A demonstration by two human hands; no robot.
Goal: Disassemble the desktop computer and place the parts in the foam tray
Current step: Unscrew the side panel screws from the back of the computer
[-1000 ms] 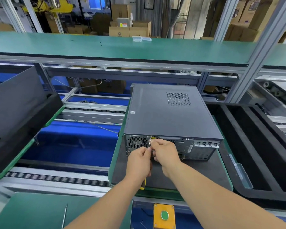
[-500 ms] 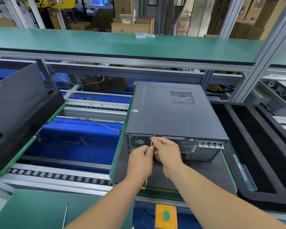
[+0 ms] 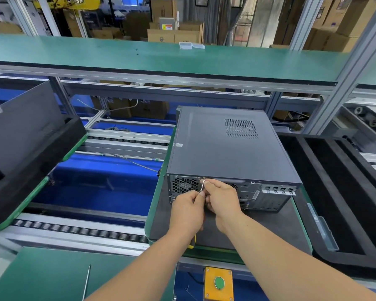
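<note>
A dark grey desktop computer (image 3: pixel 224 146) lies on its side on a grey mat, its rear panel facing me. My left hand (image 3: pixel 188 210) grips a screwdriver (image 3: pixel 202 185) whose yellow handle end shows below the wrist; the thin metal shaft points up to a screw at the top edge of the rear panel, right of the fan grille. My right hand (image 3: pixel 223 197) pinches the shaft near its tip, fingers curled. A black foam tray (image 3: pixel 343 192) with long empty slots lies right of the computer.
Another black foam tray (image 3: pixel 24 153) carrying a dark panel sits on a pallet at the left. Roller conveyor rails (image 3: pixel 78 231) run in front. A yellow box with a green button (image 3: pixel 219 283) is near the bottom edge. A green shelf (image 3: pixel 161 57) spans overhead.
Both hands stay at the rear panel on the screwdriver, its tip sitting slightly higher against the screw. The view has shifted a little; the computer has not moved.
</note>
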